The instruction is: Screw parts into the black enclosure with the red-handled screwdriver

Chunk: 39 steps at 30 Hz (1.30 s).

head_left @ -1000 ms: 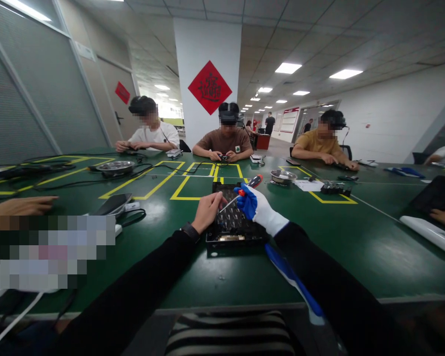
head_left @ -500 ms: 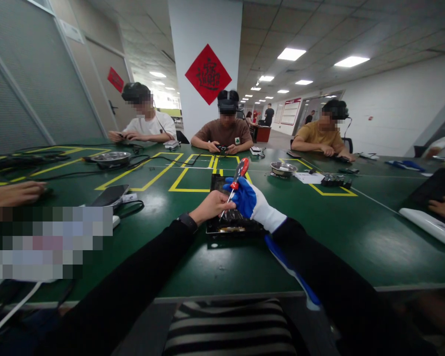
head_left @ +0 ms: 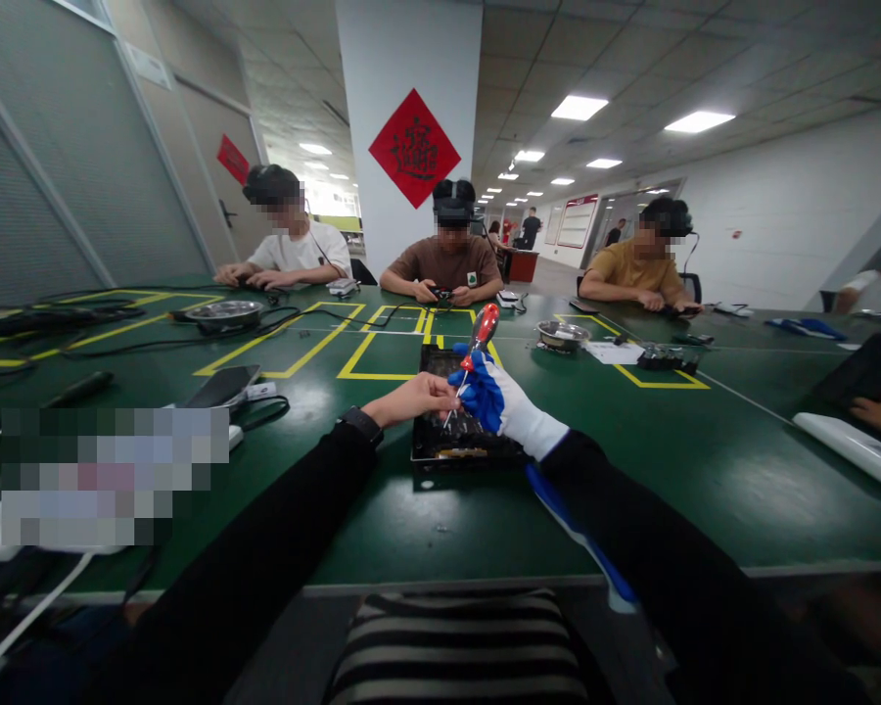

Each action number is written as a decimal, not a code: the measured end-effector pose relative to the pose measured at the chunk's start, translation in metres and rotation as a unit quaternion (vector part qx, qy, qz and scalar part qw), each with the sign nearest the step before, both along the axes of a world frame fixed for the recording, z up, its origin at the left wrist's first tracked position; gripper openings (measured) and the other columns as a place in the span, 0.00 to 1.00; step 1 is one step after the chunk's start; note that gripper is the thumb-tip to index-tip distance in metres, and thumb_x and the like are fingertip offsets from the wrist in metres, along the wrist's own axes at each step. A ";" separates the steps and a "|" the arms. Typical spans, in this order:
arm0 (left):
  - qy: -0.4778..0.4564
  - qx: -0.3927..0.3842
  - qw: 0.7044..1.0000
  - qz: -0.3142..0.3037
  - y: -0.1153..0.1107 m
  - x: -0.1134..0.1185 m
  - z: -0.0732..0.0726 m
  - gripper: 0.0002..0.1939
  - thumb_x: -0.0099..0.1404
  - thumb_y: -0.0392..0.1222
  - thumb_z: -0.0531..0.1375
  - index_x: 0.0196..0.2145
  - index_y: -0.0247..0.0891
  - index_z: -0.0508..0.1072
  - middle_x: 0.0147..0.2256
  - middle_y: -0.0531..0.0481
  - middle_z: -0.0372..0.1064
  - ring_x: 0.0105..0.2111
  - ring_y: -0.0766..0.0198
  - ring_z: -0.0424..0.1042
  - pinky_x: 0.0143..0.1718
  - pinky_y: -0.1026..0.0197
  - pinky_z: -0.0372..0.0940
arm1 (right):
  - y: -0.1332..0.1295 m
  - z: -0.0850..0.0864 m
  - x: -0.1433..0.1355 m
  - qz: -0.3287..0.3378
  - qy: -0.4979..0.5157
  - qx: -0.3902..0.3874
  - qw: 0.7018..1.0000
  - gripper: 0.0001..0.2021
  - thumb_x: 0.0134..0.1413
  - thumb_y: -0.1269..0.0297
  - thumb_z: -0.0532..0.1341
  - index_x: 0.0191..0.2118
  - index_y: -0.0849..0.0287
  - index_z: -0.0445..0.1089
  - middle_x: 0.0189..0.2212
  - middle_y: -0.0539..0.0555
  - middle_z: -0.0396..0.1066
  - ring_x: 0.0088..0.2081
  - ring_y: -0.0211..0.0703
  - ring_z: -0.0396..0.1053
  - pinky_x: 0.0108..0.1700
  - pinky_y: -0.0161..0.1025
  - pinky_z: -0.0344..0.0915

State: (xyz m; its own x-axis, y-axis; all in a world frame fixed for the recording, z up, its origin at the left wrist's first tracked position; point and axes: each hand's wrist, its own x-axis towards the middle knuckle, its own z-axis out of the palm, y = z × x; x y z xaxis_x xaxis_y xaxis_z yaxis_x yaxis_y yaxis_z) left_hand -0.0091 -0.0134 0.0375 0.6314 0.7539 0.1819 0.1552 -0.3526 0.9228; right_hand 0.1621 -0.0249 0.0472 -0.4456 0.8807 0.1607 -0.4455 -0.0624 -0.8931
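A black rectangular case (head_left: 430, 452) lies on the green table in front of me, with dark parts inside. Over it, my right hand (head_left: 488, 392), in a blue and white glove, is closed on a screwdriver (head_left: 483, 333) with a red and black handle. The handle points up and the metal shaft slants down to the left into the case. My left hand (head_left: 415, 399), bare with a dark wristband, has its fingers pinched together beside the shaft; what they hold, if anything, is too small to make out.
A metal bowl (head_left: 562, 336) and a white paper (head_left: 612, 352) lie beyond on the right. Another metal bowl (head_left: 224, 313) stands at the left among black cables. A dark phone-like device (head_left: 224, 385) lies nearer. Several people sit around the table (head_left: 705, 470).
My left hand has shifted slightly left and back from the shaft. The screwdriver stands a little higher and farther right. A co-worker's hand at the far left has mostly withdrawn.
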 end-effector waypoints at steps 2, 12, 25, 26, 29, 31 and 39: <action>-0.002 -0.007 1.000 0.009 0.001 -0.001 0.000 0.12 0.50 0.46 0.63 0.21 0.32 0.71 0.18 0.53 0.65 0.19 0.72 0.62 0.24 0.68 0.58 | -0.001 0.002 0.001 0.020 -0.008 -0.027 0.999 0.17 0.57 0.52 0.51 0.47 0.56 0.62 0.26 0.48 0.70 0.20 0.30 0.63 0.25 0.29 0.63; 0.039 0.013 0.999 0.003 -0.001 0.001 0.000 0.15 0.48 0.47 0.64 0.18 0.31 0.67 0.16 0.54 0.64 0.18 0.73 0.60 0.23 0.68 0.55 | -0.006 0.000 0.000 0.033 0.010 -0.024 0.999 0.14 0.55 0.58 0.56 0.46 0.58 0.62 0.26 0.49 0.72 0.19 0.31 0.64 0.22 0.29 0.64; 0.046 0.008 0.999 0.006 0.000 0.000 -0.003 0.14 0.47 0.42 0.65 0.16 0.31 0.67 0.16 0.53 0.66 0.17 0.74 0.61 0.23 0.69 0.54 | 0.000 0.000 0.002 0.106 0.033 -0.042 0.993 0.15 0.59 0.58 0.50 0.43 0.63 0.66 0.27 0.52 0.72 0.21 0.32 0.67 0.23 0.30 0.66; 0.045 0.005 0.999 0.006 0.000 0.001 -0.003 0.14 0.47 0.43 0.65 0.17 0.31 0.66 0.16 0.53 0.66 0.17 0.73 0.62 0.23 0.69 0.54 | 0.001 -0.001 0.003 0.104 0.038 -0.034 0.993 0.15 0.59 0.59 0.50 0.43 0.64 0.66 0.28 0.53 0.73 0.22 0.33 0.68 0.24 0.31 0.66; 0.038 -0.006 0.999 -0.001 0.000 0.001 -0.003 0.14 0.46 0.43 0.66 0.18 0.31 0.67 0.16 0.54 0.66 0.17 0.73 0.63 0.23 0.69 0.55 | 0.002 -0.005 0.001 0.088 0.041 -0.014 0.995 0.13 0.56 0.59 0.54 0.41 0.64 0.66 0.27 0.53 0.73 0.23 0.34 0.68 0.23 0.31 0.66; 0.035 -0.005 0.999 -0.006 -0.001 0.002 -0.002 0.13 0.47 0.42 0.66 0.19 0.31 0.67 0.16 0.54 0.66 0.17 0.73 0.63 0.23 0.69 0.56 | 0.002 -0.006 -0.001 0.058 0.044 -0.006 0.997 0.12 0.53 0.60 0.58 0.39 0.63 0.66 0.25 0.51 0.72 0.22 0.34 0.68 0.22 0.30 0.65; 0.054 -0.007 0.998 -0.010 -0.004 0.003 0.001 0.14 0.47 0.43 0.65 0.17 0.31 0.67 0.14 0.54 0.65 0.15 0.74 0.60 0.20 0.70 0.53 | -0.006 0.000 -0.006 -0.022 0.013 -0.014 1.000 0.11 0.47 0.60 0.63 0.33 0.61 0.63 0.21 0.47 0.69 0.19 0.31 0.65 0.22 0.29 0.64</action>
